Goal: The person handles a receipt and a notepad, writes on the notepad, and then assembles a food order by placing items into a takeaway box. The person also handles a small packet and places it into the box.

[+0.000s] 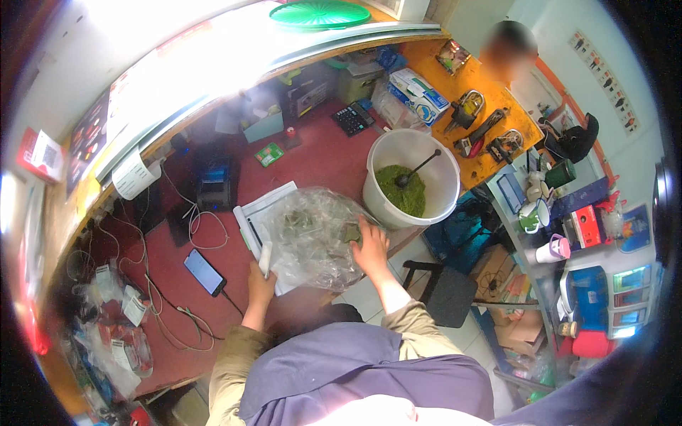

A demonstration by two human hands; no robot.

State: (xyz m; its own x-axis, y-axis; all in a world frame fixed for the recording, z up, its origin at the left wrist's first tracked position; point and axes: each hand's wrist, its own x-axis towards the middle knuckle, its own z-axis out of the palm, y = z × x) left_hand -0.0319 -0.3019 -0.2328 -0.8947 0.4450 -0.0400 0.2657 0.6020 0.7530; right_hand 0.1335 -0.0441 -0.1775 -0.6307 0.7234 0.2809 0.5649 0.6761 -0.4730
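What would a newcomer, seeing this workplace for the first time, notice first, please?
Probably the white bucket right of the centre, with bright green powdery stuff and a black spoon in it. Next comes the clear plastic bag in the middle, touched by the right hand. At the top edge, a round green plastic thing also stands out.

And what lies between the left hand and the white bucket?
In the head view, the plastic bag lies between the left hand and the bucket, with paper partly under it.
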